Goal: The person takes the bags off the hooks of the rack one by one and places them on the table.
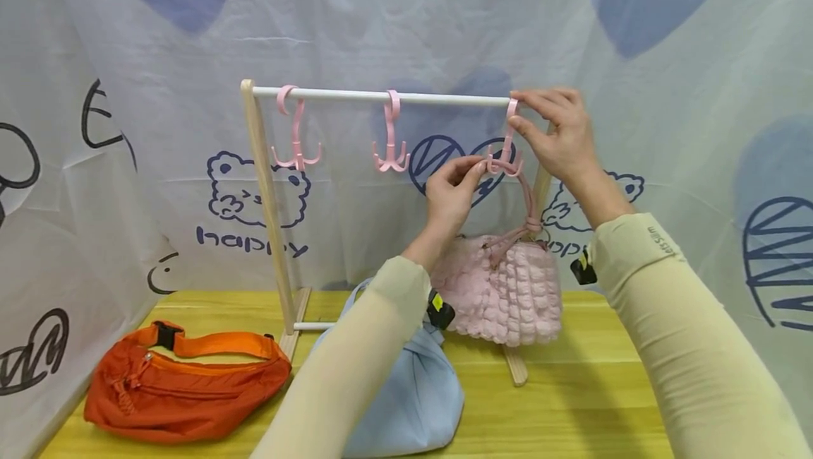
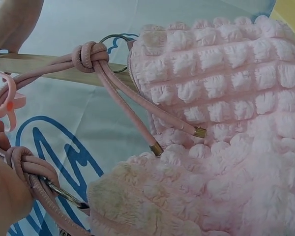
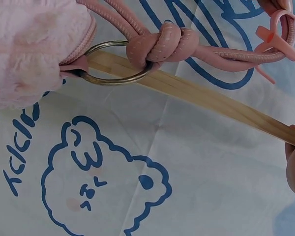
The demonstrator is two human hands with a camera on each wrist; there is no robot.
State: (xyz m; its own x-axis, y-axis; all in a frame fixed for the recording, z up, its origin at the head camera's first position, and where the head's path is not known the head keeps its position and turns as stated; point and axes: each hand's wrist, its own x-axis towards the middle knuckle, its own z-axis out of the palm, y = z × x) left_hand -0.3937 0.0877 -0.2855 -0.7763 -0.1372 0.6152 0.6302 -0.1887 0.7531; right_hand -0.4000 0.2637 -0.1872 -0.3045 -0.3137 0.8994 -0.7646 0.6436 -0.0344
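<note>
A puffy pink handbag (image 1: 508, 289) hangs by its knotted pink strap (image 1: 529, 198) from the rightmost pink four-prong hook (image 1: 508, 141). The strap passes over the prongs, and my left hand (image 1: 452, 191) pinches it just left of them. At the rail's right end, my right hand (image 1: 562, 130) holds the upper part of that hook between thumb and fingers. In the left wrist view, gold-tipped strap ends (image 2: 157, 149) dangle beside the bag. A metal ring (image 3: 115, 78) joins strap and bag in the right wrist view.
Two more pink hooks, one left (image 1: 296, 134) and one central (image 1: 390, 138), hang on the white rail (image 1: 444, 99) of a wooden-legged rack. An orange waist bag (image 1: 190, 395) and a light blue bag (image 1: 419, 395) lie on the yellow table (image 1: 540, 416). A printed cloth (image 1: 406, 21) hangs behind.
</note>
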